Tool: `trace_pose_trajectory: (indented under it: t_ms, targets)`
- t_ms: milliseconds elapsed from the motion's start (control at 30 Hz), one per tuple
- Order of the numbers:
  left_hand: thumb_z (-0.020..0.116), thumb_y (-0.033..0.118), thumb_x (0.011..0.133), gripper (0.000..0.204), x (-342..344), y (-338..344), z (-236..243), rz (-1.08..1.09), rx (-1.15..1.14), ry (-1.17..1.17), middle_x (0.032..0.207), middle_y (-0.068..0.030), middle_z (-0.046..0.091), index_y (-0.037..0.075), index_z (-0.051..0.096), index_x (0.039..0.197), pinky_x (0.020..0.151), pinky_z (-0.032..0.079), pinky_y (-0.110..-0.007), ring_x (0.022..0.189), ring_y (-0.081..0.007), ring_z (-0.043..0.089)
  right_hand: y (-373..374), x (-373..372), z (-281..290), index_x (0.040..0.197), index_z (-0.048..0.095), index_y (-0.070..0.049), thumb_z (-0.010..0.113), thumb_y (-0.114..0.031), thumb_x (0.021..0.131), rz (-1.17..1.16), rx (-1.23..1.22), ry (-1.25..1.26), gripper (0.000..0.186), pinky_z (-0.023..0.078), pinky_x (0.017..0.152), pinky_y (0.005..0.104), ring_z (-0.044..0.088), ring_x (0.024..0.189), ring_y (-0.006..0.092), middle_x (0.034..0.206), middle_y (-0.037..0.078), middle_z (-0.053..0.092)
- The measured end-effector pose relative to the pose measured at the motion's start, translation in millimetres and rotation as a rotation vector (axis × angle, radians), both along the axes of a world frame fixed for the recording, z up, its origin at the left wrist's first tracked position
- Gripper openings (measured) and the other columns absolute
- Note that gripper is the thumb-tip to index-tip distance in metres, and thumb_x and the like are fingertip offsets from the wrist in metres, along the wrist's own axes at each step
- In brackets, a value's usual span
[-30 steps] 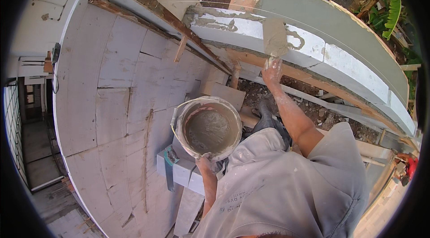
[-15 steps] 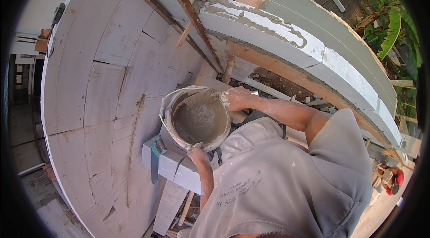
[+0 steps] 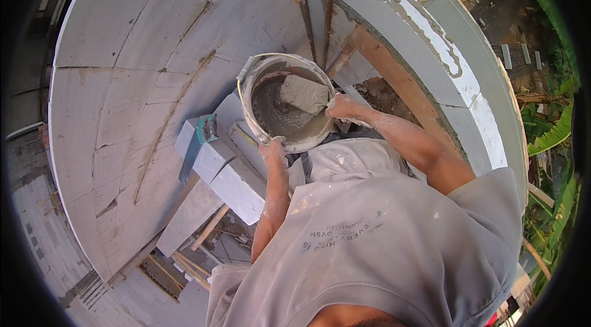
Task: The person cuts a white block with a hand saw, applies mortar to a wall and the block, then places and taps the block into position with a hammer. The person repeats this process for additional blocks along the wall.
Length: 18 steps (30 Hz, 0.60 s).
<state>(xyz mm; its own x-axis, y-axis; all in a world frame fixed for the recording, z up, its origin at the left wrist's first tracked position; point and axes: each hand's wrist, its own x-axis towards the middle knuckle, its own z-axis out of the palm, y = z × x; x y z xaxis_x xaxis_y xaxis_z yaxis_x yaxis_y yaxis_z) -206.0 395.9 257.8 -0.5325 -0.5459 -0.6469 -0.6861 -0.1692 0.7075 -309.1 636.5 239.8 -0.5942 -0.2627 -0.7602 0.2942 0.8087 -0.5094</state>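
Observation:
A round bucket (image 3: 247, 100) with a mortar-caked rim and a wire bail stands in front of me, holding wet grey mortar (image 3: 271, 114). With its fingers closed over the near rim, my left hand (image 3: 273, 147) grips the bucket. My right hand (image 3: 346, 108) is closed at the bucket's right side around the handle of a trowel, most of which is hidden by the fingers. The broad trowel blade (image 3: 305, 94), coated in mortar, lies inside the bucket over the mix.
Left of the bucket, a handsaw (image 3: 196, 147) with a teal handle rests against pale blocks (image 3: 237, 188). A tall block wall (image 3: 154, 80) rises on the left. A low block wall (image 3: 431, 50) topped with mortar curves along the right, near timber props (image 3: 330, 7).
My view has turned, so the bucket sits higher in the picture. The trowel blade has come from the far rim to the bucket's right half, its broad mortar-covered face now showing.

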Motion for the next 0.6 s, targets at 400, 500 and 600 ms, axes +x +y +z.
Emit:
trace_pose_trajectory:
  t_ms: [400, 500, 600]
  targets:
    - [0.059, -0.006, 0.071, 0.042, -10, -6, -21, -0.075, 0.092, 0.006, 0.099, -0.0144, 0.064, -0.005, 0.056, 0.113, 0.055, 0.053, -0.036, 0.074, -0.0262, 0.064, 206, 37, 114, 0.1, 0.061, -0.003, 0.059, -0.027, 0.083, -0.445, 0.057, 0.666, 0.029, 0.05, 0.074, 0.0464, 0.064, 0.079, 0.037, 0.089, 0.019, 0.067]
    - [0.058, -0.008, 0.07, 0.045, -20, 0, -22, -0.065, 0.204, -0.014, 0.099, -0.0131, 0.063, -0.004, 0.056, 0.115, 0.059, 0.053, -0.037, 0.075, -0.0264, 0.064, 269, 49, 122, 0.11, 0.061, -0.005, 0.058, -0.027, 0.084, -0.477, 0.631, 0.624, 0.035, 0.053, 0.08, 0.0469, 0.067, 0.092, 0.0365, 0.1, 0.02, 0.068]
    - [0.058, -0.009, 0.069, 0.046, -19, 10, -1, -0.091, 0.196, -0.019, 0.099, -0.0125, 0.062, -0.003, 0.056, 0.115, 0.06, 0.054, -0.039, 0.075, -0.0262, 0.064, 323, 97, 116, 0.113, 0.06, -0.006, 0.057, -0.029, 0.084, -0.49, 0.783, 0.551, 0.037, 0.055, 0.081, 0.0463, 0.067, 0.093, 0.0359, 0.101, 0.02, 0.068]
